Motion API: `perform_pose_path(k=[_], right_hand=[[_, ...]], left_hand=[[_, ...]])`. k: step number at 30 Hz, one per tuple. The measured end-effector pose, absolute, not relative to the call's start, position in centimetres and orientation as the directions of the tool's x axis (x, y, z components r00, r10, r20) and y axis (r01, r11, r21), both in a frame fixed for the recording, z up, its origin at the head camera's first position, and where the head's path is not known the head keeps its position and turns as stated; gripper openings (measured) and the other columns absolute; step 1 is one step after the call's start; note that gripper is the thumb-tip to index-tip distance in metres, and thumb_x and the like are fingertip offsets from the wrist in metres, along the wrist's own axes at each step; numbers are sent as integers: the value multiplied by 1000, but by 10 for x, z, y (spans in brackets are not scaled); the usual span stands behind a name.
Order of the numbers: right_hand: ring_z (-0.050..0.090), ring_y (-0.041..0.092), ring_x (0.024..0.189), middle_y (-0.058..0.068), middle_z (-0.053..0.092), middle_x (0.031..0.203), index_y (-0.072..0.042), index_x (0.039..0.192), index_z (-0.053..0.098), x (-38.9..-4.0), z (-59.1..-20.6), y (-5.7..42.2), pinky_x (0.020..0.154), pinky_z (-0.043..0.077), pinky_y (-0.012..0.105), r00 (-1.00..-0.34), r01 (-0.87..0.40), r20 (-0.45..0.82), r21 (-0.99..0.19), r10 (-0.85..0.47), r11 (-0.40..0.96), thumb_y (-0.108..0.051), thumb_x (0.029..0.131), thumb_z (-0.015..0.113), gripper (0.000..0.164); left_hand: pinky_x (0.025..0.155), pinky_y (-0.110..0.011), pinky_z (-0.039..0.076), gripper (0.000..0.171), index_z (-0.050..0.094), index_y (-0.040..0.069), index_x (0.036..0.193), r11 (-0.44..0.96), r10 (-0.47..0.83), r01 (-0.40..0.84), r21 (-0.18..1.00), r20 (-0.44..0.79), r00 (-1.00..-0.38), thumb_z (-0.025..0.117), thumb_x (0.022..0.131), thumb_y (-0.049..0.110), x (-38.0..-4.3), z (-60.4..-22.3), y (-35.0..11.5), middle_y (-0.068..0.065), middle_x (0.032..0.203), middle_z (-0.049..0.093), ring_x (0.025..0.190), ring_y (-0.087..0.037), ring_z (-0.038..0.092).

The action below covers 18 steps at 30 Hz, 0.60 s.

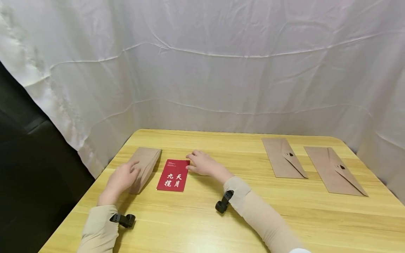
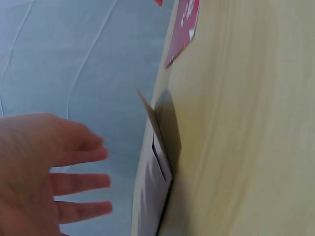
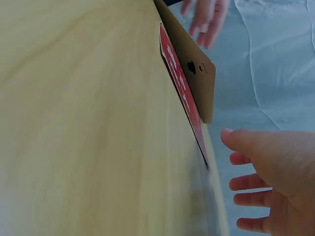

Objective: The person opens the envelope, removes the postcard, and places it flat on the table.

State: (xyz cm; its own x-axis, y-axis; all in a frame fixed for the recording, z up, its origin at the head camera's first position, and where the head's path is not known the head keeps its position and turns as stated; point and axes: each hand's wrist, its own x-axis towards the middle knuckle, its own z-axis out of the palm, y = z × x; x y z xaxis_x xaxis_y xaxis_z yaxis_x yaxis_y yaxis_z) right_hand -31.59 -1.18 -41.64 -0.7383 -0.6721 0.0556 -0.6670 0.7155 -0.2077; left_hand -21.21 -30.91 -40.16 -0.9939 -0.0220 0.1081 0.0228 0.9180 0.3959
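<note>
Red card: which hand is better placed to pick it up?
Right, likely. The right hand has its fingers at the red card's top corner, while the left hand rests on the brown envelope beside it.

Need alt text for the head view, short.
Two hands work at the left of a wooden table: the left hand rests on a brown envelope, and the right hand touches the top corner of a red card lying beside it. Two more brown envelopes lie flat at the right, before a white cloth backdrop.
</note>
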Motion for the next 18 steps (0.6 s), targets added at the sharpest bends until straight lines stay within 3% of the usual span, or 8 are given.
perform_pose_path(k=[4, 7, 10, 18], right_hand=[[53, 28, 124, 11, 55, 133, -13, 138, 53, -310, -412, 3, 106, 44, 46, -709, -704, 103, -178, -698, 688, -38, 98, 56, 47], [52, 29, 125, 12, 55, 133, -11, 137, 54, -303, -407, 14, 108, 42, 48, -689, -723, 128, -189, -713, 664, -36, 98, 56, 46], [51, 30, 127, 13, 55, 133, -9, 136, 55, -297, -402, 27, 109, 40, 50, -675, -736, 144, -201, -723, 647, -34, 98, 57, 45], [50, 33, 128, 15, 54, 136, -9, 136, 54, -285, -395, 68, 109, 39, 53, -670, -741, 160, -200, -725, 641, -35, 98, 58, 47]], left_hand=[[88, -59, 49, 40, 56, 5, 136, 908, -48, 58, 415, 242, -969, 46, 100, 21, -210, -394, -296, -27, 137, 54, 103, -43, 62], [90, -56, 49, 36, 62, 5, 129, 894, -43, 117, 433, 343, -938, 48, 99, 19, -210, -391, -284, -23, 131, 61, 103, -41, 63], [99, -56, 47, 31, 65, 4, 123, 885, -27, 182, 429, 436, -899, 50, 99, 18, -211, -390, -268, -20, 124, 66, 118, -40, 59], [95, -49, 53, 23, 69, 3, 114, 871, 86, 319, 373, 525, -847, 60, 95, 13, -211, -380, -220, -16, 113, 71, 110, -34, 66]])
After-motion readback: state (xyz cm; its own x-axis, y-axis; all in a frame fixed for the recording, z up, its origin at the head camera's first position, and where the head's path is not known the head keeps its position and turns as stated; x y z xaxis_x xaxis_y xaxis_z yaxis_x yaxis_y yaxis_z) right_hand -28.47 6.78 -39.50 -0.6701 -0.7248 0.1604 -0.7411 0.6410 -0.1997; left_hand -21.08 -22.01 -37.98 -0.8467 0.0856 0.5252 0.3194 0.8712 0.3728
